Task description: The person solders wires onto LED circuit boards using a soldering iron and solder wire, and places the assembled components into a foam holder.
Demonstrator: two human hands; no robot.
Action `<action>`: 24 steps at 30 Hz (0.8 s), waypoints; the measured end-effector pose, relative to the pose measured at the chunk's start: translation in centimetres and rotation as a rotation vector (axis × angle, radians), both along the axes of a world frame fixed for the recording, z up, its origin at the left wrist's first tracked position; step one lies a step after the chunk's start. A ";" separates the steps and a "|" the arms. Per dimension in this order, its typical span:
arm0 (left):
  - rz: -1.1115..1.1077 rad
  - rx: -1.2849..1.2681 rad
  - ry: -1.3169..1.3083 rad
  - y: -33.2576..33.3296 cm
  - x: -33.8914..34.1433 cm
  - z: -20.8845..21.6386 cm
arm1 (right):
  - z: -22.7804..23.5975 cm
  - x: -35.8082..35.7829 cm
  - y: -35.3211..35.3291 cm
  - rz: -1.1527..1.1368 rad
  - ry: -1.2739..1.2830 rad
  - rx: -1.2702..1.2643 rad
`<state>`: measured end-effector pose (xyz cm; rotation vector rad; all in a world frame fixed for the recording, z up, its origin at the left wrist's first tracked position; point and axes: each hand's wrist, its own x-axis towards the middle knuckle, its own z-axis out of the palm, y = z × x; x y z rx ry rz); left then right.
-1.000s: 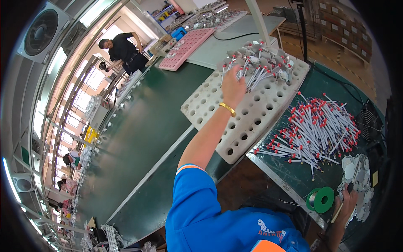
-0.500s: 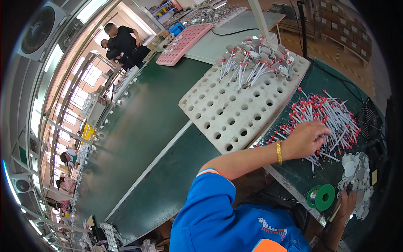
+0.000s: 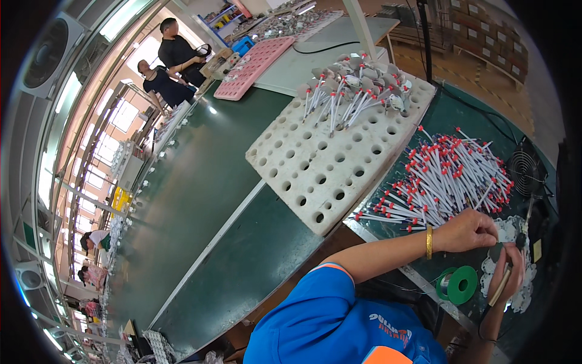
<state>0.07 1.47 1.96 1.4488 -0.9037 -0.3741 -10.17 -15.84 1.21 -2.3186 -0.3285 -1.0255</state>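
My left hand (image 3: pixel 465 232), with a gold bracelet on its wrist, has come up beside my right hand, its fingers bent and pinched together. A small dark grey disc (image 3: pixel 496 252) shows between the two hands; which one holds it I cannot tell. My right hand (image 3: pixel 512 270) is closed round a soldering iron with a tan handle (image 3: pixel 499 287). Under and around the hands lie white, irregular flat pieces (image 3: pixel 522 297). Beyond my left hand spreads a heap of white wires with red ends (image 3: pixel 451 176). Near my forearms stands a green spool of solder wire (image 3: pixel 458 285).
A pale board with holes (image 3: pixel 309 158) carries several grey discs with wires (image 3: pixel 357 85). Past it lies a pink holed board (image 3: pixel 254 67). A round black fan grille (image 3: pixel 526 173) sits at the right. A green conveyor belt (image 3: pixel 200 182) runs along the left, with people working beyond.
My left hand has moved from the wire heap toward me, over to my right hand. The dark disc now shows between them. My right hand has risen slightly, still gripping the soldering iron.
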 end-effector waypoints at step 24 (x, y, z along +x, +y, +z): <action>0.066 0.013 0.512 -1.2 0.9 -2.8 | -1.0 1.5 -0.1 -0.093 -0.051 0.195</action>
